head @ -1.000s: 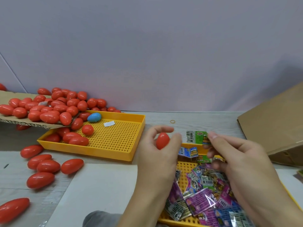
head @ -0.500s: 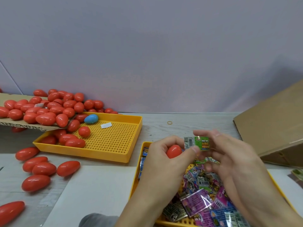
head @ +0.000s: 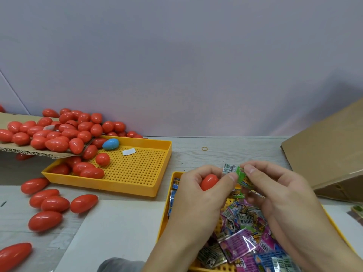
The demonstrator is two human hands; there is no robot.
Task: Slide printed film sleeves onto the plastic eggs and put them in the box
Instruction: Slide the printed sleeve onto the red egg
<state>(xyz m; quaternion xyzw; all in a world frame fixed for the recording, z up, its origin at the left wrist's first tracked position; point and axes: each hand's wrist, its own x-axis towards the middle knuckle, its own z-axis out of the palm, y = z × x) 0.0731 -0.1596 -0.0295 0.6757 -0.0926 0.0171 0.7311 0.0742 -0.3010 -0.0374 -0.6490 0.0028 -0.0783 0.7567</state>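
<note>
Holding: the left hand (head: 198,195) curled round a red egg (head: 209,181), its thumb tip also pinching one edge of a green film sleeve (head: 242,177).
Right hand (head: 275,191): thumb and forefinger pinched the other side of that green sleeve, so both hands shared it, just right of the egg.
Sleeve and egg: the sleeve sat beside the egg's right end, close to touching; whether it had started over the egg could not be told.
Under the hands: a yellow tray (head: 164,218) at near right held a heap of printed sleeves (head: 241,242) in purple, blue and green.
Far left tray: a second yellow perforated tray (head: 137,171) held several red eggs, one blue egg (head: 111,143) and a small white slip (head: 129,151).
Egg pile: loose red eggs (head: 59,132) lay heaped on a cardboard flap (head: 29,153) at far left, spilling into that tray.
Table (head: 225,152): more red eggs (head: 51,203) lay loose at near left, beside a white sheet (head: 117,232).
Far middle: a rubber band (head: 204,148) lay on the table.
Right edge: a brown cardboard box (head: 330,152) stood with its flap tilted.
</note>
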